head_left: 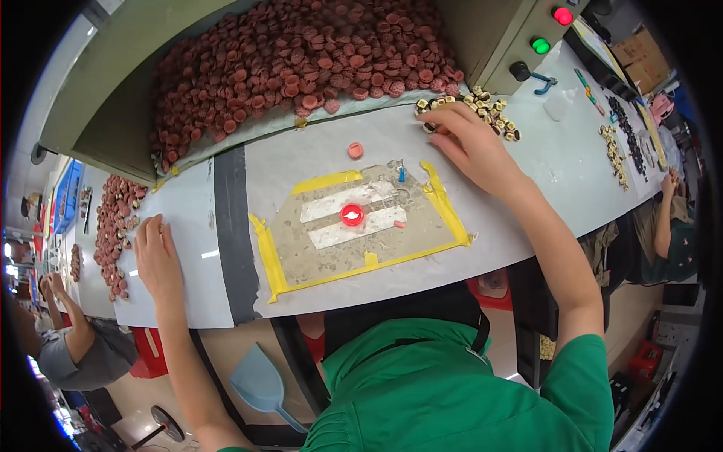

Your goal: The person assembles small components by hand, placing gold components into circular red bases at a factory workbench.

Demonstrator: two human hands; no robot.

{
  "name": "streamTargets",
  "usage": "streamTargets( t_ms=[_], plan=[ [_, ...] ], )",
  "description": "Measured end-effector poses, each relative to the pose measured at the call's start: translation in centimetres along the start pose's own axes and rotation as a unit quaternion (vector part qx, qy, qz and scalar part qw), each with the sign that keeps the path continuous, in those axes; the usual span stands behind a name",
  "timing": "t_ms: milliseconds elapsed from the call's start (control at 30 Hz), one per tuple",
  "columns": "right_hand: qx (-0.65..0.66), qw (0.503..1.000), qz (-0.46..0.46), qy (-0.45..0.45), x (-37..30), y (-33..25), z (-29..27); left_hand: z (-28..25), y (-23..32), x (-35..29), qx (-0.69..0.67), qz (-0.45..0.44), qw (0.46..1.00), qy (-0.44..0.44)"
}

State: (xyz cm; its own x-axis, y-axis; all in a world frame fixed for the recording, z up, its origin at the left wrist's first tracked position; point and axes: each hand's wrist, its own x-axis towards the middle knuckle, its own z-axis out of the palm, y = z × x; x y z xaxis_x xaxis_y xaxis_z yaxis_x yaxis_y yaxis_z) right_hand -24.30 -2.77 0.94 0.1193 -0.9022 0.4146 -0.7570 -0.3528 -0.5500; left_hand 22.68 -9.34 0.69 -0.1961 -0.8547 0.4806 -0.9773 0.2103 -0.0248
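Note:
My left hand [157, 256] rests on the table with its fingers stretched out and nothing in them. It lies beside a pile of dusky pink cup-shaped pieces [117, 226], some with pale insides. My right hand [471, 147] reaches to a heap of small gold-and-black pieces [493, 113]; its thumb and forefinger close about one such piece [428, 127]. Between my hands, a bright red round piece with a white patch [352, 215] sits on pale strips [324, 207] on a taped grey sheet [301, 260]. A single pink cup [355, 151] lies just beyond.
A large heap of dark pink cups [301, 60] fills the box-like housing [98, 98] at the back. Its right post carries red and green lights [541, 45]. A small blue item [401, 175] lies on the sheet. Other people [83, 346] sit at both sides.

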Motion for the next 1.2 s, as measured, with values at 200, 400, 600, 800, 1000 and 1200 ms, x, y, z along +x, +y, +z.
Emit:
streamTargets(
  t_ms=[200,400,600,800,1000,1200],
  plan=[
    [-0.036,0.999,-0.011,-0.036,0.2,-0.5,0.6,-1.5,10.4,2.7,-0.273,0.072,0.957,-0.065],
    [0.074,0.979,0.189,-0.012,-2.3,-2.2,0.0,2.0,20.4,5.4,-0.483,0.217,0.828,-0.186],
    [-0.051,0.991,0.122,-0.010,-1.8,-1.8,-0.1,1.7,18.5,5.4,-0.526,0.104,0.815,-0.221],
    [0.023,0.987,0.160,-0.012,-2.3,-3.2,-1.3,-2.0,12.9,-0.5,-0.673,-0.162,0.670,-0.267],
    [-0.102,0.989,0.078,-0.074,-1.9,-3.7,-0.8,-3.0,13.5,-4.9,-0.809,-0.266,0.483,-0.204],
    [-0.104,0.982,0.100,-0.119,-0.6,-6.0,0.3,-3.1,16.4,-5.5,-0.860,-0.268,0.391,-0.190]
  ],
)
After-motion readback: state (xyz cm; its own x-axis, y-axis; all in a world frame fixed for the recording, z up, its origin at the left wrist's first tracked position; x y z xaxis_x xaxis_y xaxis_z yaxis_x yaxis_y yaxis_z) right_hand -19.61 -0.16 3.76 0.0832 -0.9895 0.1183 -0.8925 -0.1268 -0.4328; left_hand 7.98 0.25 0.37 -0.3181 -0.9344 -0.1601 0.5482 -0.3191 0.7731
